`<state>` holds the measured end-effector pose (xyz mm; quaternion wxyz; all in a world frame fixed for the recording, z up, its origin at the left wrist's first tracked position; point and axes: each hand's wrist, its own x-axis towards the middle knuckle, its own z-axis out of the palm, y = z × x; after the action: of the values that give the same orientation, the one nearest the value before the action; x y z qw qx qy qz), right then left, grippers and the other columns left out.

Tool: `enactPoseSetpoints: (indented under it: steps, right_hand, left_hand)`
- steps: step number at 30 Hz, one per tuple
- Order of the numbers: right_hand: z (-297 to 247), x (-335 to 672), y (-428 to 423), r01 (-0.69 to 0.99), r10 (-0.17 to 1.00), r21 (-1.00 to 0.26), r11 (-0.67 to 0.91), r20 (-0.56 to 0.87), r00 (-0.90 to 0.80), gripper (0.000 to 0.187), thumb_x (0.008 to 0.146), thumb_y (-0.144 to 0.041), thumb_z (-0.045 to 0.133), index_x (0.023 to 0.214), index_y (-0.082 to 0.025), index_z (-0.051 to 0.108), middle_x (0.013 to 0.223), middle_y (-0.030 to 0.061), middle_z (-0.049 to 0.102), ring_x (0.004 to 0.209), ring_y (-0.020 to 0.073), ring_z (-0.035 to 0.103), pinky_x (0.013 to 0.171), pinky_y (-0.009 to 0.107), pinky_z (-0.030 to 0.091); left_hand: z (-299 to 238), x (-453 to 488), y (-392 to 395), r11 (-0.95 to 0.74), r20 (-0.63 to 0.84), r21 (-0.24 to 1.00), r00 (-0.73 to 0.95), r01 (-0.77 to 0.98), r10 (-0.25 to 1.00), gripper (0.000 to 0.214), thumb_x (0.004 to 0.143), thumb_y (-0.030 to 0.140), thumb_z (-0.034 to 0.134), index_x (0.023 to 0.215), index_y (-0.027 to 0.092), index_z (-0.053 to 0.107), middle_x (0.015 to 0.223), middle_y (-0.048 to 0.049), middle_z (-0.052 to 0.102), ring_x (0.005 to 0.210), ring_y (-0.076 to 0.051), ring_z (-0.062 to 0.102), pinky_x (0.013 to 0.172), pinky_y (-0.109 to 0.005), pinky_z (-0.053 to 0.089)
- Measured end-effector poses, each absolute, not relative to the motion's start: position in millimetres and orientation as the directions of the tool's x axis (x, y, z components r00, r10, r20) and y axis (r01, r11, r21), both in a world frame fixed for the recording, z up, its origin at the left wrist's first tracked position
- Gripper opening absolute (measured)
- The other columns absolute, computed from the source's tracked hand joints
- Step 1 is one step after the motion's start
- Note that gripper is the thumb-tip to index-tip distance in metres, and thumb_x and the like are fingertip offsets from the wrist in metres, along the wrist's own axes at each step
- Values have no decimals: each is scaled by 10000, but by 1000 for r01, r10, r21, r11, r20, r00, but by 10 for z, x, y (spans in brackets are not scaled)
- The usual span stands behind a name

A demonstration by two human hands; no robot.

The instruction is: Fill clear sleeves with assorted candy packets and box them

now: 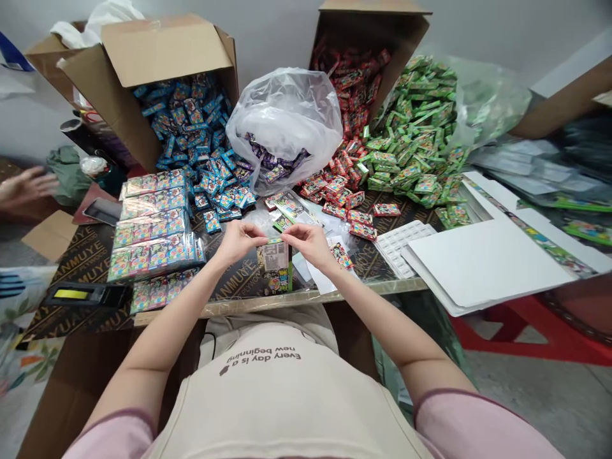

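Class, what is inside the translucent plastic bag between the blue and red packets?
Purple packets lie in the translucent plastic bag; whatever lies beneath the top ones is covered.

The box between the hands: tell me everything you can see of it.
The box is small, oblong and printed, apparently thin card. Its face is dark, with a pale panel in the upper part, bright lettering at lower right and green along the right edge. It is by the near edge of the table. The left hand and right hand pinch at its top end; whether that is open, I can't tell.
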<state>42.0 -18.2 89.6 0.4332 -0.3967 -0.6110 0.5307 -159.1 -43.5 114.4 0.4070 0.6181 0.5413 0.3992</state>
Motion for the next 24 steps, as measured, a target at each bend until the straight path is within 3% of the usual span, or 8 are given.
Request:
enactPoseSetpoints:
  steps: [3,6,9,13,16,19,21,24]
  right_hand:
    - [894,467,-211,76,935,-982,170,137,-327,200,756,-412,716,722,-216,715,680,7,676,633,166,609,669,328,519]
    - [847,516,-343,140,906,-936,324,265,-331,164,815,-397,669,777,-251,734,811,29,724,782,211,666,804,388,530]
    - [765,588,-448,177,854,-868,465,386,-350,156,864,-394,624,888,-291,739,1018,37,735,984,229,670,949,420,493]
    - [596,914,-245,303,836,-798,520,405,-370,261,904,-412,567,1089,-283,699,1183,48,685,1121,230,616,1008,429,454]
    - [393,1310,86,581,906,-696,422,347,-243,257,876,-351,609,1080,-227,704,1121,92,679,1082,265,589,965,454,447]
    - [170,1596,310,794,956,-533,293,158,-246,150,840,-259,644,918,-182,746,946,110,664,966,278,572,900,444,434]
    - [51,1652,353,831,950,-466,302,77,-302,128,834,-233,648,895,-187,750,919,102,643,942,267,552,879,419,419]
    - [-57,1594,326,816,928,-451,361,89,-361,93,821,-213,661,864,-197,741,922,86,628,930,251,532,853,386,412]
  left_hand:
    - [1159,-1528,-570,-259,230,812,121,523,966,152,739,276,670,648,157,696,666,-47,678,629,-155,600,596,-257,444]
    - [1121,-1465,-708,-412,375,646,203,642,905,172,818,263,608,695,171,686,758,-61,666,726,-170,603,686,-284,461]
    - [1070,-1412,-754,-491,427,537,281,686,860,219,888,261,545,758,174,699,755,-59,627,721,-169,575,666,-279,440]
    - [1049,-1360,-734,-541,439,432,356,721,825,264,938,233,469,944,206,731,780,-53,599,726,-168,537,634,-269,403]
    - [1055,-1354,-738,-560,465,407,363,722,807,267,935,221,479,905,200,743,759,-52,577,706,-163,516,616,-265,384]
    - [1056,-1353,-760,-550,473,428,340,717,813,249,921,207,501,855,175,739,726,-45,546,675,-157,499,599,-264,371]
    - [1053,-1342,-771,-526,467,460,309,715,829,247,916,193,502,824,164,729,716,-42,530,672,-157,495,600,-267,370]
    - [1045,-1320,-776,-498,462,503,268,706,846,231,907,185,510,808,165,718,707,-36,512,671,-158,488,602,-269,372]
